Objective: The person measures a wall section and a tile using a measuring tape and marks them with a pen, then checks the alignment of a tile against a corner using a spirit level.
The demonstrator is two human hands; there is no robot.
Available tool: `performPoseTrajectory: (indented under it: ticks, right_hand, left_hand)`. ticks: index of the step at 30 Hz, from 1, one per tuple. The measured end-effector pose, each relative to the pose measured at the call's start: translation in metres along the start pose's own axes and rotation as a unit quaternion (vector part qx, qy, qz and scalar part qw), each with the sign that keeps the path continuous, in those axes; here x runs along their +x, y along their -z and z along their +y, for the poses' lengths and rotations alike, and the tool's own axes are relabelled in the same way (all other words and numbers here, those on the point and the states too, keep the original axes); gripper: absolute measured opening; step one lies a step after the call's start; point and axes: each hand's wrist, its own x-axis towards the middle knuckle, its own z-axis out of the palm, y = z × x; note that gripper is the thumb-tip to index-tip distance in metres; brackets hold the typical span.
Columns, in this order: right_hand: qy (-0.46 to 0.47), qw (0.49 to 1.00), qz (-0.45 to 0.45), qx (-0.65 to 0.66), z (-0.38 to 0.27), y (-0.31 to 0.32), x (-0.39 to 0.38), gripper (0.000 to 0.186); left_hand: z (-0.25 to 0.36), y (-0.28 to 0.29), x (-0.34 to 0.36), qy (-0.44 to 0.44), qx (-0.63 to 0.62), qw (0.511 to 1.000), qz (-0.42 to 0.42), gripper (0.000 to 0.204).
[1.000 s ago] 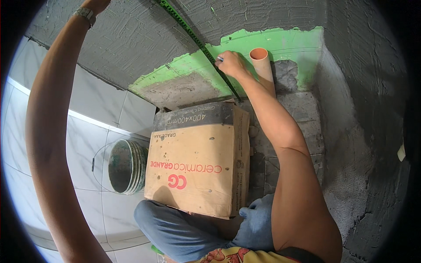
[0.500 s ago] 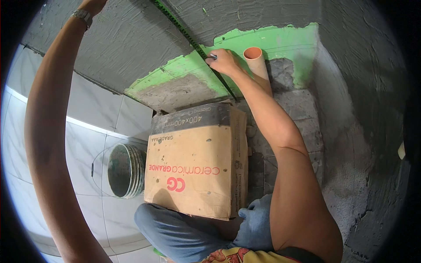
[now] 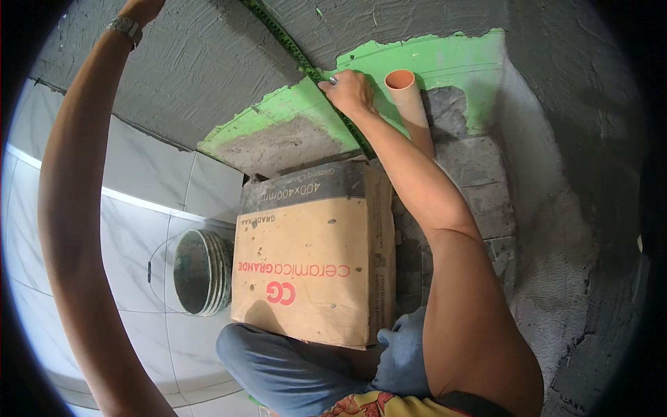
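Note:
A long narrow strip, green with dark marks like a tape measure blade, runs slantwise down the wall from the top edge to behind the carton. My right hand is closed beside it, against the green-coated band. A short grey pen-like tip pokes out between its thumb and fingers; the rest is hidden in the grip. My left hand, with a watch at the wrist, reaches up at the top left. Its fingers are cut off by the picture's edge, so its hold does not show.
A cardboard carton stands before my knees. Left of it, a dirty bucket rests by white marbled tiles. An orange pipe rises right of my right hand. Rough grey plaster covers the upper wall.
My right hand has shifted slightly left and turned at the wrist. The strip shows more of its green face. My left hand sits a little further left and up.

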Motion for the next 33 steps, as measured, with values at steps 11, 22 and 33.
performPoseTrajectory:
  ticks: [11, 22, 33]
  right_hand:
    - [-0.001, 1.0, 0.0, 0.002, 0.002, 0.001, 0.0, 0.036]
    - [0.024, 0.999, 0.025, -0.03, 0.009, -0.001, 0.0, 0.038]
    - [0.038, 0.998, 0.032, -0.029, -0.003, -0.007, 0.004, 0.041]
  left_hand:
    - [-0.003, 0.01, 0.003, 0.004, -0.027, 0.999, -0.043, 0.047]
    - [0.011, -0.015, -0.02, 0.024, 0.026, 0.999, 0.022, 0.054]
    - [-0.006, 0.02, -0.003, 0.031, 0.002, 0.999, 0.014, 0.062]
